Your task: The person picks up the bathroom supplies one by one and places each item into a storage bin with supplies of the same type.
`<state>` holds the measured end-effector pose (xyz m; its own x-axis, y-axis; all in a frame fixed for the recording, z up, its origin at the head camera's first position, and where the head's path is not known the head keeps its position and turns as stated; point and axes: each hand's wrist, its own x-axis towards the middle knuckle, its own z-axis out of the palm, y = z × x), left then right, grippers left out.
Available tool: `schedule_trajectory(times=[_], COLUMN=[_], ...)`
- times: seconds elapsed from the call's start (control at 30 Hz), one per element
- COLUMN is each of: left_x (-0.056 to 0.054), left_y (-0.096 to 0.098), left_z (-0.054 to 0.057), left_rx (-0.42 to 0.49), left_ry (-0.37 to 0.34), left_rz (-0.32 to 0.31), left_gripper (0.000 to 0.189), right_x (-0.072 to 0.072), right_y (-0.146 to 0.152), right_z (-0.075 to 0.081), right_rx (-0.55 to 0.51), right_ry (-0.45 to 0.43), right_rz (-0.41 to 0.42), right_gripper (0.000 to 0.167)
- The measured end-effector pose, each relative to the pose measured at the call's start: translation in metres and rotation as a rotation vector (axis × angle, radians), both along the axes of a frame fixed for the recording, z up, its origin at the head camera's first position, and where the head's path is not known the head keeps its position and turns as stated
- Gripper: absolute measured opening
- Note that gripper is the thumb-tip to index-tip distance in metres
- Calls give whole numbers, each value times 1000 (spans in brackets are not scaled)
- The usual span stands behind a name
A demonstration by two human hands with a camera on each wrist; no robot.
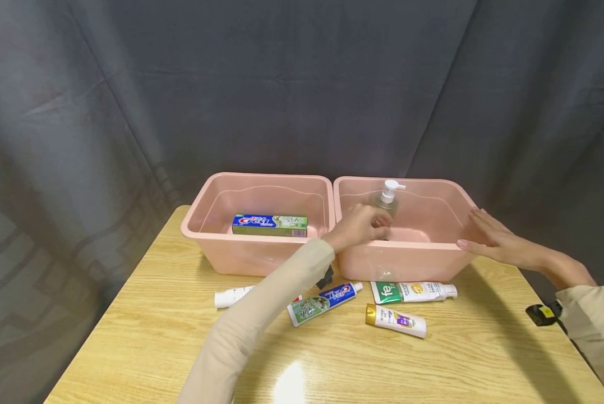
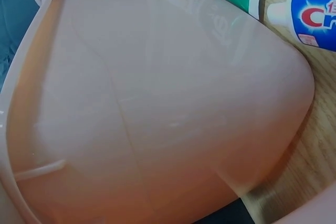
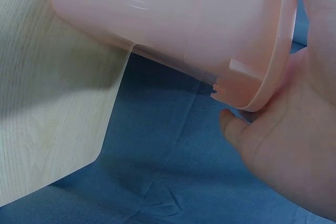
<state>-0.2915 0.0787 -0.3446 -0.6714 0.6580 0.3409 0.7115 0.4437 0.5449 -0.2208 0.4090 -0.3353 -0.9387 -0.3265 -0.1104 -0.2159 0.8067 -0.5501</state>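
In the head view my left hand (image 1: 359, 225) reaches over the front rim of the right pink bin (image 1: 407, 262). Its curled fingers hold the body of a pump bottle (image 1: 386, 203) with a white pump head; the hand hides the lower part. My right hand (image 1: 506, 244) rests at the same bin's right front corner, fingers laid along the side rim and thumb at the front. The right wrist view shows that hand (image 3: 294, 135) against the bin's rim (image 3: 281, 51), the thumb beneath the corner.
The left pink bin (image 1: 261, 257) contains a Crest toothpaste box (image 1: 270, 225). In front lie a Crest tube (image 1: 324, 303), a green-and-white tube (image 1: 415, 292), a gold-capped white bottle (image 1: 396, 321) and a white tube (image 1: 231, 297) partly behind my left sleeve. A small black device (image 1: 541, 315) sits at the table's right edge.
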Motion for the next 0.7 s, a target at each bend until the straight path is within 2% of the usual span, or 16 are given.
schedule_trajectory(times=[0.27,0.7], left_x=[1,2], left_y=[-1,-3], left_z=[2,8], left_rx=[37,77], left_ry=[6,-6], left_rz=[6,-19], left_gripper=[18,18], right_x=[1,2], right_y=[0,-1], right_z=[-1,1], right_rx=[-6,-10], right_ry=[9,10], right_rz=[6,10], right_gripper=[96,95])
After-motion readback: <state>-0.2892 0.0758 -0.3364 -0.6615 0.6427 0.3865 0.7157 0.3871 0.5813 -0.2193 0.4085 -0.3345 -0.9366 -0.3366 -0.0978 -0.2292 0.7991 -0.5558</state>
